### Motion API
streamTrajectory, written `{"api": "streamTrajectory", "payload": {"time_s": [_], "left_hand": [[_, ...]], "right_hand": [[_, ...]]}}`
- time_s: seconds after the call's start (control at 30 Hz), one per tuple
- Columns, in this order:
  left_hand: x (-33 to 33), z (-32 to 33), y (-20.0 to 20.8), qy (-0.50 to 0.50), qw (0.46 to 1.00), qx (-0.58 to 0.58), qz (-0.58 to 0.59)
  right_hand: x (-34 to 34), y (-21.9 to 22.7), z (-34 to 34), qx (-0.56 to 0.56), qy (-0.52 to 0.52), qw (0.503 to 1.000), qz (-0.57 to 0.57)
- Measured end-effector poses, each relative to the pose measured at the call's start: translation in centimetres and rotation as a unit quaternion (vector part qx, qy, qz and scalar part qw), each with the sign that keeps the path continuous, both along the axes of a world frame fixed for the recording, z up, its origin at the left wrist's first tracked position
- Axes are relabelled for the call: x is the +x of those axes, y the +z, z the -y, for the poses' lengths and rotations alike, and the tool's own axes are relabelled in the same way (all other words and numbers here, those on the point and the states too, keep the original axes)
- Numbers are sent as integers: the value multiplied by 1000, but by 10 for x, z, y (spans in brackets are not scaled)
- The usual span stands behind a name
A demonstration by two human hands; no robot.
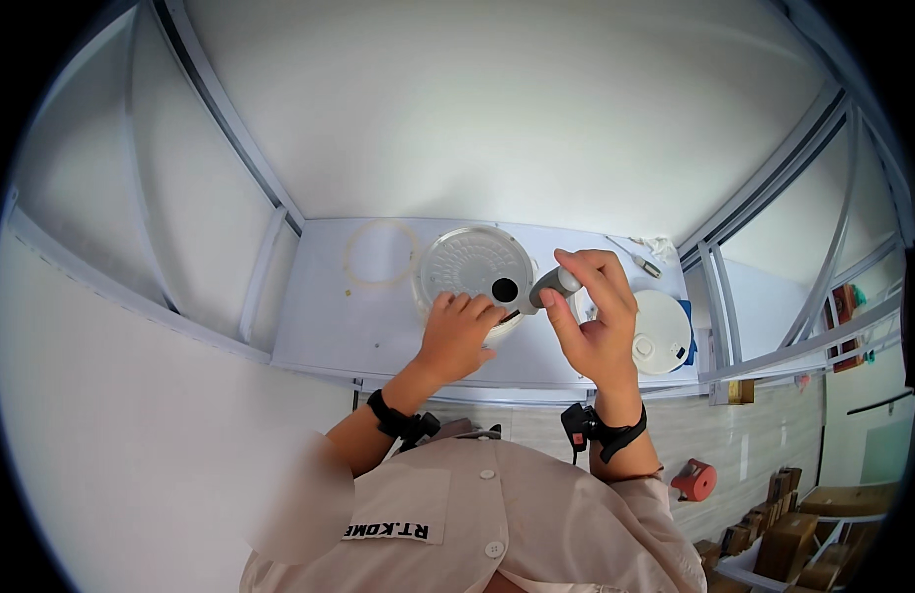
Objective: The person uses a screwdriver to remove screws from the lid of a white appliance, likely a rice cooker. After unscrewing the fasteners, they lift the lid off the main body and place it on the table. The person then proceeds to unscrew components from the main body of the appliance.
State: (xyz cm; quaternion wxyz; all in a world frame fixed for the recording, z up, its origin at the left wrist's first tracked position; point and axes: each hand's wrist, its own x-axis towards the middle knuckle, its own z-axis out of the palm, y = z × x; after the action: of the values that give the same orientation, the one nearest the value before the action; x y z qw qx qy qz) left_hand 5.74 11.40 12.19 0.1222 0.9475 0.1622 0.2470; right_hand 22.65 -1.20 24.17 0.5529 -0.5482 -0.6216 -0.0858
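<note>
A round white appliance part with a ribbed metal disc [467, 259] and a black round spot sits on the white table before me. My left hand [459, 334] grips the near edge of this round part, fingers bent over its rim and thumb low. In my right hand [601, 316] is a screwdriver [554, 288] with a grey handle, held tilted between thumb and fingers. Its dark shaft slants down to the left toward the rim beside my left fingertips. Whether the tip touches a screw cannot be made out.
To the right lies a round white lid [660, 341] over something blue. Behind it are another screwdriver [646, 266] and a crumpled white plastic bag [659, 245]. A thin yellowish ring [381, 252] lies at left. White frame posts flank the table [324, 331]. A red stool [695, 480] stands on the floor.
</note>
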Motion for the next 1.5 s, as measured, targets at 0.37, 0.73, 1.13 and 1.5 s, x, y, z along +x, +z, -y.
{"api": "streamTrajectory", "payload": {"time_s": [0.37,0.73,1.13,1.5], "left_hand": [[6,6,-21,0,998,38,56],[-6,3,-2,-81,995,-49,34],[2,6,1,-51,994,-88,33],[3,8,-2,-25,993,-105,56]], "right_hand": [[1,0,3,-10,-14,1000,1],[7,-4,11,-53,65,996,-1],[0,-20,7,18,69,997,-37],[-3,-5,17,-8,59,998,6]]}}
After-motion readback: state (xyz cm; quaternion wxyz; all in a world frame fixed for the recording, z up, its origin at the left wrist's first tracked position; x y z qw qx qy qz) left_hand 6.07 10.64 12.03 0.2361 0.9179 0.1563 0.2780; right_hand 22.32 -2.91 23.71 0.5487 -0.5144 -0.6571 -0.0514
